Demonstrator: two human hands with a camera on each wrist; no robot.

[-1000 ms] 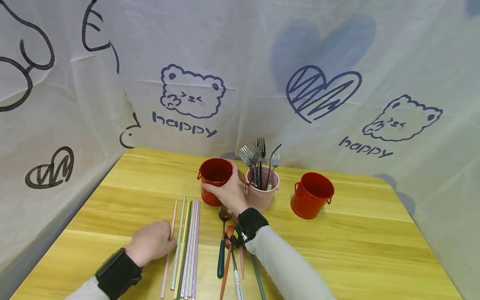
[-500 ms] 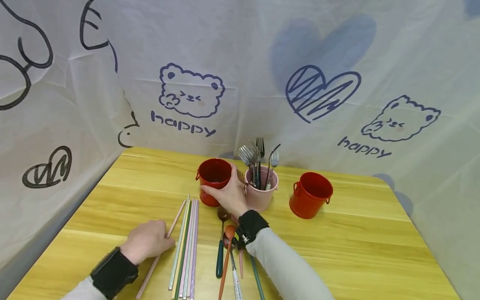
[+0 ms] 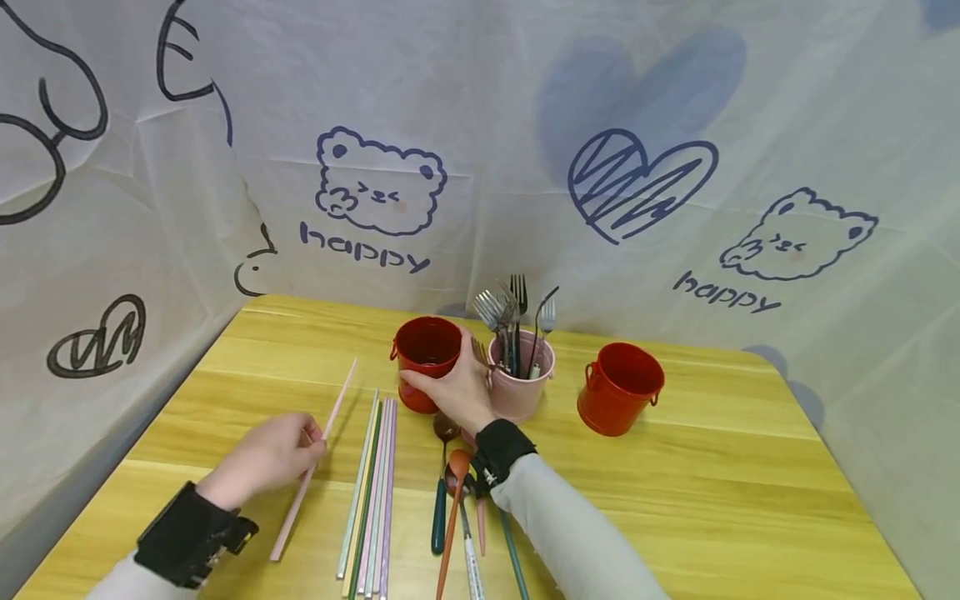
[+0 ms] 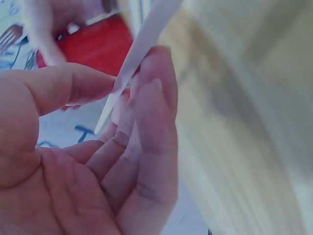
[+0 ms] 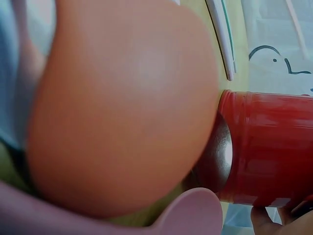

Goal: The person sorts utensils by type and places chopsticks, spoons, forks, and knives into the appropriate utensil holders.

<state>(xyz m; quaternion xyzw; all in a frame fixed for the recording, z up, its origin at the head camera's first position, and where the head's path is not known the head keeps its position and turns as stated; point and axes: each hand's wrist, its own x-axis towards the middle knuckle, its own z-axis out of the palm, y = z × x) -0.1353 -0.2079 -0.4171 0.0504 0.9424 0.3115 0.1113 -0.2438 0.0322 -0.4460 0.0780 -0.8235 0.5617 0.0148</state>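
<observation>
The left hand (image 3: 266, 458) reaches in from the near left, and its thumb pinches a pink chopstick (image 3: 292, 512) against the fingers; in the left wrist view the thumb tip presses one side and the index and middle fingers lie along the other. The chopstick slants from near left to far right, left of a row of chopsticks (image 3: 374, 500) and apart from it.

The right hand (image 3: 461, 387) stretches farther across the worktop (image 3: 712, 475), forearm angled from near right to far left. It grips the left red bucket (image 3: 426, 343), thumb across the near wall and index finger up by the right rim. The knuckles sit just beside a pink bucket (image 3: 517, 398) of forks. Below the right wrist lie several spoons, including an orange spoon (image 3: 459, 464).
</observation>
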